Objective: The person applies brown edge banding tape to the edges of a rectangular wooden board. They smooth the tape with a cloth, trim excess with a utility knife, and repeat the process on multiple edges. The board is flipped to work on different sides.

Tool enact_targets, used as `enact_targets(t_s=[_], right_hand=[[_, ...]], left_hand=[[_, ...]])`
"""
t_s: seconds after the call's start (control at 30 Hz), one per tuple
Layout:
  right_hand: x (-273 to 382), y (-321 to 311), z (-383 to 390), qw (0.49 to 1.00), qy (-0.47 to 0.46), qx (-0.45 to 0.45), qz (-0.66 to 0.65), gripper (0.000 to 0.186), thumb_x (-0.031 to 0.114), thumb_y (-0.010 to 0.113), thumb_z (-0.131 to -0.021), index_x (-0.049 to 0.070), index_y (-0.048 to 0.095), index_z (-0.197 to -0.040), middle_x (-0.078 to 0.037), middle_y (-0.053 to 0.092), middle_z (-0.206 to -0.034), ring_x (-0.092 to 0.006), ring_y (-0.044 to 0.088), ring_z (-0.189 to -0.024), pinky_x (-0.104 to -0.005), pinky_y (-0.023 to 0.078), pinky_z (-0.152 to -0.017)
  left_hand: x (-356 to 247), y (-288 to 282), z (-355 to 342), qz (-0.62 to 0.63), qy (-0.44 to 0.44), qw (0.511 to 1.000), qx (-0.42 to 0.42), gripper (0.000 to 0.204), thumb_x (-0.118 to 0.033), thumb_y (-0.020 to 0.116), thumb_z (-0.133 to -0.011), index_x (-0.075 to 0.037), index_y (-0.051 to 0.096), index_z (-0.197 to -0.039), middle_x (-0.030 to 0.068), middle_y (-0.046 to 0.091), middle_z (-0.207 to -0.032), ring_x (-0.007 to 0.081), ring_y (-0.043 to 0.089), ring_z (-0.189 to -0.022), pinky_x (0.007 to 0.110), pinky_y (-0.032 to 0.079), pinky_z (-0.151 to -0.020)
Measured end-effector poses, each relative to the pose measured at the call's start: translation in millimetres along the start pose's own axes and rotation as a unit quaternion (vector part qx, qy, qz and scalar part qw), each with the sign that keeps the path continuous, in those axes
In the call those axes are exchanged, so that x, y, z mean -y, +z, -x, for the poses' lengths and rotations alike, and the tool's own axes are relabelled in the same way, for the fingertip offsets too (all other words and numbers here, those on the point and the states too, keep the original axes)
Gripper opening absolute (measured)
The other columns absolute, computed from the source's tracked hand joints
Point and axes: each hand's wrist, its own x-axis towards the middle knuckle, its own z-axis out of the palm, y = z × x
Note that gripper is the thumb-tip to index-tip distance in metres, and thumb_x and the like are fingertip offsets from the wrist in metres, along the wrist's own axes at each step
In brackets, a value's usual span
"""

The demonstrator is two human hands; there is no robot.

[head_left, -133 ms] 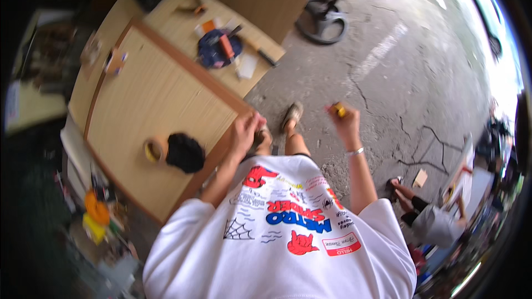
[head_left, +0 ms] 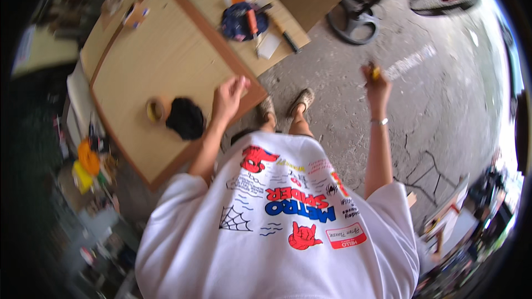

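My left hand (head_left: pixel 229 97) hangs over the corner of a wooden panel (head_left: pixel 141 72) with brown edging, fingers pinched; anything between them is too small to make out. On the panel lie a tan tape roll (head_left: pixel 157 108) and a bunched black cloth (head_left: pixel 184 117). Out over the concrete floor, my right hand (head_left: pixel 378 85) grips a small yellow object (head_left: pixel 376 73). Beyond the panel, a navy pouch (head_left: pixel 233 22) holds or supports an orange-handled tool (head_left: pixel 252 24), beside a long dark-handled tool (head_left: pixel 291 40).
A wheeled machine or vehicle with a grey ring (head_left: pixel 361 33) stands at upper right on cracked concrete (head_left: pixel 432 105). A black metal frame (head_left: pixel 429 177) lies at right. A co-worker's arm (head_left: pixel 438 246) shows at lower right among clutter. Orange and yellow items (head_left: pixel 87 158) sit at left.
The view has shifted. Both my hands sit higher in the picture and farther from my feet, the left leftward, the right rightward. The co-worker is now mostly hidden behind my shirt.
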Motion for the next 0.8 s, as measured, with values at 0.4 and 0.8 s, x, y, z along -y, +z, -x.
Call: enact_targets(t_s=[0.4, 0.8], right_hand=[[-109.1, 14.5, -213.5, 0.972, 0.185, -0.084, -0.12, 0.035, 0.022, 0.088, -0.083, 0.006, 0.076, -0.112, -0.005, 0.075, -0.08, -0.0113, 0.067, -0.058, -0.0278, 0.048, -0.047], [-78.3, 16.6, -115.8, 0.988, 0.116, -0.006, -0.104, 0.033, 0.028, 0.077, -0.096, 0.002, 0.06, -0.106, -0.003, 0.06, -0.072, -0.0107, 0.057, -0.056, -0.0284, 0.047, -0.046]], left_hand=[[-16.6, 2.6, -43.1, -0.271, 0.083, 0.953, 0.107, 0.018, -0.021, 0.07, -0.096, -0.006, 0.075, -0.104, 0.0077, 0.072, -0.102, 0.0307, 0.068, -0.1, 0.041, 0.053, -0.091], [8.3, 19.6, -109.9, -0.363, 0.172, 0.818, 0.411, 0.016, -0.014, 0.083, -0.077, -0.007, 0.071, -0.086, 0.0091, 0.071, -0.095, 0.0304, 0.068, -0.102, 0.045, 0.051, -0.092]])
